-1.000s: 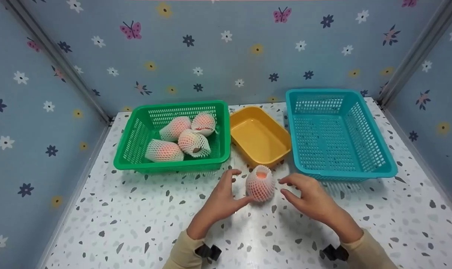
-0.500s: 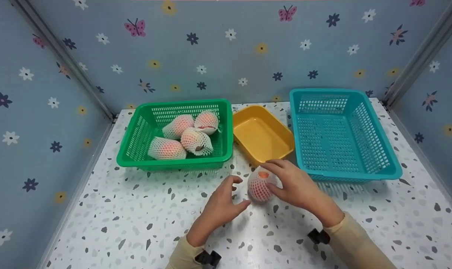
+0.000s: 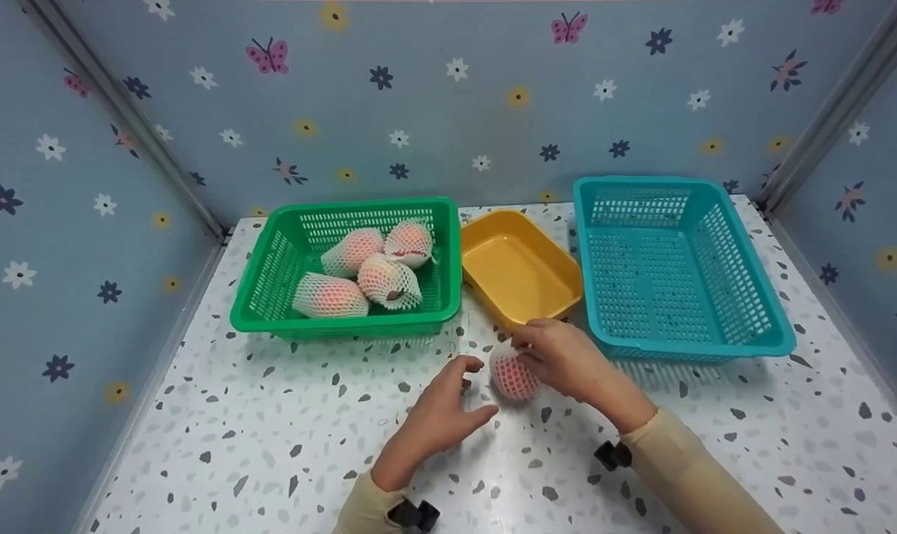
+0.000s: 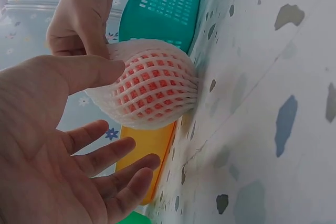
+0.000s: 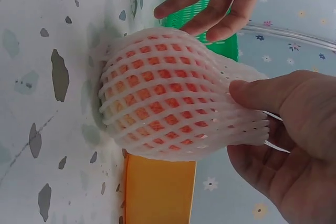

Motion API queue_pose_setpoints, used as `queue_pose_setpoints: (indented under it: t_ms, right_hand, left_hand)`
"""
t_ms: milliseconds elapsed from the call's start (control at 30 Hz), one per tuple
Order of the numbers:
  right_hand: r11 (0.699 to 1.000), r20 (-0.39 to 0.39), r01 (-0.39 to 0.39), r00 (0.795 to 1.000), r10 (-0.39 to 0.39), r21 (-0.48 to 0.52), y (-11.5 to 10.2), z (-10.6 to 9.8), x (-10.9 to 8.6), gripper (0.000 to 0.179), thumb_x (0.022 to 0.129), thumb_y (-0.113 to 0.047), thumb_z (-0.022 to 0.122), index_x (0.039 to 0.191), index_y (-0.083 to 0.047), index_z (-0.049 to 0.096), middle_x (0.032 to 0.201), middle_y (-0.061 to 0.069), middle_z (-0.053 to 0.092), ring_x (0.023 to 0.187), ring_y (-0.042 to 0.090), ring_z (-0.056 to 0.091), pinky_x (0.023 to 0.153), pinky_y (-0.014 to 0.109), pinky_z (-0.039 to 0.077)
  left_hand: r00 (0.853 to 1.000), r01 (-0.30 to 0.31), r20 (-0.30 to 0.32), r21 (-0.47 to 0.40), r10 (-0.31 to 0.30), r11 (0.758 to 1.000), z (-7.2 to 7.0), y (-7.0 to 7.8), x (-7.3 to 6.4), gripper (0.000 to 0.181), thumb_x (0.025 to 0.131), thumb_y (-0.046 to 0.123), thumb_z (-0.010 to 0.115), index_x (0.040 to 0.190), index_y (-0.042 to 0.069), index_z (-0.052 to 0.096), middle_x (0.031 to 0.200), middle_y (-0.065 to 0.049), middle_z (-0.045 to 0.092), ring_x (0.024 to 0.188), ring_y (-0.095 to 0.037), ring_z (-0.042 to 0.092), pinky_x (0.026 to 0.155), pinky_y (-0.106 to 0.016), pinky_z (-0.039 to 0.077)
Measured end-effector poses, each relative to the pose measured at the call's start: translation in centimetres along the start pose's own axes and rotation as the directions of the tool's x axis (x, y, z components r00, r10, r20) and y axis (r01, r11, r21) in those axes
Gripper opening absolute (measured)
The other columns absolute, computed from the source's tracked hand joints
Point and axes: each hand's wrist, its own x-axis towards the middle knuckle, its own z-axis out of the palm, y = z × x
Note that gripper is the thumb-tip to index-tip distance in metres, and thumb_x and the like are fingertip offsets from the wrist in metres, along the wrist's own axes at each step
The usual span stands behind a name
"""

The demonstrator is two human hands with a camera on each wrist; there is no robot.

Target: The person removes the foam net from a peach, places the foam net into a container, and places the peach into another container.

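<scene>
A round reddish fruit (image 3: 513,380) in a white foam net sleeve (image 5: 241,121) stands upright on the speckled table. At the top of this sleeve, my right hand (image 3: 571,363) pinches the open end between thumb and fingers. My left hand (image 3: 441,415) is held just left of the fruit, fingers spread and relaxed. In the left wrist view its thumb (image 4: 100,72) overlaps the sleeve; whether it touches cannot be told. Behind the left hand, a green basket (image 3: 345,324) holds several more fruits (image 3: 333,298) in the same kind of sleeve.
A yellow tray (image 3: 519,274) sits just behind the fruit, between the green basket and a blue basket (image 3: 641,274) at the right. Flower-patterned walls (image 3: 448,111) enclose the table (image 3: 270,445) at the back and both sides.
My right hand has come in from the right, reached over the fruit, and now pinches the top of its sleeve. My left thumb has drawn slightly away from the fruit.
</scene>
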Motion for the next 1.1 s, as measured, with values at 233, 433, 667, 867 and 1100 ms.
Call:
queue_pose_setpoints:
  t_ms: [233,433,667,867,1100]
  right_hand:
    - [1.000,-0.064,0.021,0.998,-0.020,0.015,-0.1,-0.6,0.1,0.015,0.080,-0.001,0.075,0.092,-0.009,0.073,0.089,0.000,0.067,0.081,0.015,0.063,0.073,0.029,0.054]
    - [0.996,-0.129,0.084,0.988,-0.081,0.016,-0.1,-1.4,-0.2,0.015,0.080,-0.001,0.076,0.092,-0.010,0.072,0.087,0.000,0.066,0.078,0.014,0.062,0.070,0.028,0.053]
    - [0.996,-0.139,0.083,0.987,-0.079,0.022,-0.1,-2.3,-0.2,0.015,0.081,-0.002,0.076,0.093,-0.010,0.072,0.088,-0.001,0.067,0.078,0.012,0.062,0.070,0.027,0.053]
    - [0.996,-0.151,0.083,0.986,-0.077,0.035,-0.2,-3.5,-0.1,0.012,0.083,-0.005,0.076,0.093,-0.010,0.071,0.088,0.000,0.067,0.079,0.013,0.063,0.071,0.027,0.054]
    - [0.996,-0.133,0.040,0.991,-0.029,0.083,0.1,-5.1,-0.4,0.012,0.085,-0.008,0.075,0.096,-0.010,0.071,0.090,-0.001,0.068,0.080,0.012,0.062,0.072,0.027,0.054]
  left_hand:
    - [1.000,-0.006,0.002,0.000,0.006,1.000,-0.3,0.2,0.2,0.055,0.086,0.026,0.075,0.131,0.013,0.047,0.130,-0.008,0.053,0.113,-0.026,0.055,0.093,-0.039,0.046]
    - [0.999,-0.026,-0.038,0.023,0.027,0.999,-0.9,0.7,0.5,0.053,0.089,0.023,0.071,0.135,0.012,0.046,0.133,-0.003,0.050,0.120,-0.027,0.051,0.094,-0.042,0.046]
    - [0.990,-0.095,-0.094,0.063,0.101,0.993,-1.7,1.3,1.1,0.053,0.090,0.024,0.070,0.136,0.013,0.046,0.133,-0.002,0.050,0.120,-0.028,0.050,0.095,-0.042,0.044]
    - [0.988,-0.116,-0.093,0.065,0.122,0.991,-2.1,1.1,2.1,0.051,0.090,0.023,0.070,0.134,0.010,0.047,0.129,-0.005,0.052,0.119,-0.029,0.051,0.096,-0.042,0.044]
    - [0.999,-0.022,-0.041,-0.012,0.022,1.000,-1.5,0.5,3.3,0.051,0.091,0.029,0.068,0.134,0.012,0.048,0.133,-0.006,0.051,0.122,-0.026,0.050,0.098,-0.042,0.043]
